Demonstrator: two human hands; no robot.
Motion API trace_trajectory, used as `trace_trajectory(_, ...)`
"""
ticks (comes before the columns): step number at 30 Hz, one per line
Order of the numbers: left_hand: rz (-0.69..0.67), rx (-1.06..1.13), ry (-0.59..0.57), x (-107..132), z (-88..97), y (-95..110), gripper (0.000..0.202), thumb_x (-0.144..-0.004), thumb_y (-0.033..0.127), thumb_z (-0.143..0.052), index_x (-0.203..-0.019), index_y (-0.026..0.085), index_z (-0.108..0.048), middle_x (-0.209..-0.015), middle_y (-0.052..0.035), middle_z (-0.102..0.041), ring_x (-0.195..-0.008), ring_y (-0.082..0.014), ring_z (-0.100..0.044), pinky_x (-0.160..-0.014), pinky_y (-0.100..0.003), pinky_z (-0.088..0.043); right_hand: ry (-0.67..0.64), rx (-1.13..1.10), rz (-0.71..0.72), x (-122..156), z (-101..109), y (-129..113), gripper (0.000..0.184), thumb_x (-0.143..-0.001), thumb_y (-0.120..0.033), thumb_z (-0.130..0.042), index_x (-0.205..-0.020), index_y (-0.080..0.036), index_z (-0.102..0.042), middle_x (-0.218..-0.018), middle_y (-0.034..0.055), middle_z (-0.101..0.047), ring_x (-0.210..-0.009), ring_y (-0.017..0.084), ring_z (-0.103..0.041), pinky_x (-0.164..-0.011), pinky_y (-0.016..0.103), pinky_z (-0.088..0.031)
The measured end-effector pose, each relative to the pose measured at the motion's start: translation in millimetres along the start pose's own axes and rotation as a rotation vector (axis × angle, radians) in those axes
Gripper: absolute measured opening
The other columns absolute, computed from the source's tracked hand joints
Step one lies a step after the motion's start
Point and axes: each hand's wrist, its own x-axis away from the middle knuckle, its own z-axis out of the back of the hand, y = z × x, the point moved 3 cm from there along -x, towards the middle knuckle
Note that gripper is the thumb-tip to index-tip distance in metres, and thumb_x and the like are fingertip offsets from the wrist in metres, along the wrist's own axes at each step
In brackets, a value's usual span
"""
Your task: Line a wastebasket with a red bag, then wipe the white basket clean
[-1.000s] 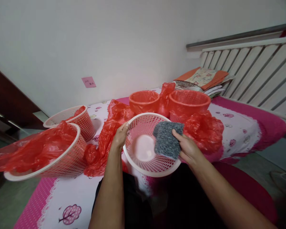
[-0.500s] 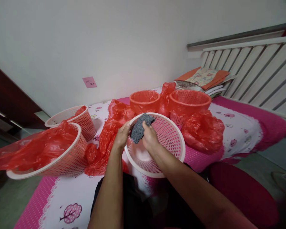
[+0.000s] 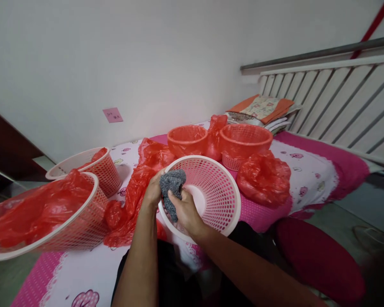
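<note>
Holding a gray cloth (image 3: 173,179) in its grip, the right hand (image 3: 186,209) is just inside the near middle pink basket (image 3: 219,194), which the left hand (image 3: 151,190) holds on its left side.

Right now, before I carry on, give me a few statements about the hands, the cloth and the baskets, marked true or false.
1. The right hand holds a grey cloth. True.
2. The left hand holds nothing. False: it holds the pale pink basket by its rim.
3. Two red-covered baskets stand beyond the pale pink basket. True.
4. The round stool is to the left of the pale pink basket. False: it is to the right.
5. Crumpled red plastic lies to the left of the pale pink basket. True.
</note>
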Motion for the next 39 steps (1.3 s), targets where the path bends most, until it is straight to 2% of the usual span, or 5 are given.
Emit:
trace_trajectory(10,0.049,-0.030,0.010,-3,12.4,-12,0.070,-0.077,0.073,-0.078,-0.113,0.013,-0.078,-0.105,-0.0110,-0.081,-0.097,-0.0295,-0.073,-0.093,-0.042,-0.057,-0.199,0.331,0.108,35,9,-22,0.035,-0.092,-0.039,-0.069,-0.118,-0.017,-0.076,-0.117,0.0075,-0.079,-0.109,0.026,-0.071,-0.105,0.043,-0.054)
trace_trajectory(16,-0.038,-0.114,0.018,-3,8.3,-7,0.065,-0.080,0.072,-0.075,-0.113,0.016,-0.080,-0.120,-0.0117,-0.081,-0.118,-0.0324,-0.070,-0.112,-0.046,-0.049,-0.312,0.479,0.087,56,27,-36,0.022,-0.092,-0.032,-0.069,-0.107,-0.018,-0.076,-0.104,0.0044,-0.078,-0.100,0.023,-0.071,-0.096,0.036,-0.055)
trace_trajectory(23,0.001,-0.101,-0.008,0,5.6,-2,0.064,-0.075,0.073,-0.080,-0.105,0.017,-0.081,-0.113,-0.0120,-0.082,-0.115,-0.0327,-0.071,-0.113,-0.048,-0.049,-0.561,0.760,0.098,76,61,-59,0.023,-0.080,-0.031,-0.088,-0.091,-0.020,-0.071,-0.101,0.0022,-0.074,-0.094,0.020,-0.067,-0.086,0.030,-0.050)
trace_trajectory(29,0.029,-0.045,-0.021,1,2.1,-1,0.065,-0.075,0.070,-0.082,-0.110,0.016,-0.080,-0.116,-0.0136,-0.082,-0.115,-0.0330,-0.072,-0.112,-0.050,-0.049,-0.775,1.094,0.203,89,81,-78,0.016,-0.082,-0.013,-0.075,-0.079,-0.019,-0.060,-0.091,0.0006,-0.067,-0.086,0.018,-0.061,-0.074,0.028,-0.041)
trace_trajectory(39,0.036,-0.062,-0.011,2,0.0,0,0.069,-0.075,0.071,-0.081,-0.114,0.014,-0.079,-0.117,-0.0145,-0.081,-0.117,-0.0350,-0.072,-0.113,-0.052,-0.050,-0.775,1.640,0.385,113,102,-87,0.017,-0.096,-0.005,-0.059,-0.100,-0.020,-0.067,-0.113,0.0094,-0.071,-0.104,0.026,-0.062,-0.099,0.043,-0.046)
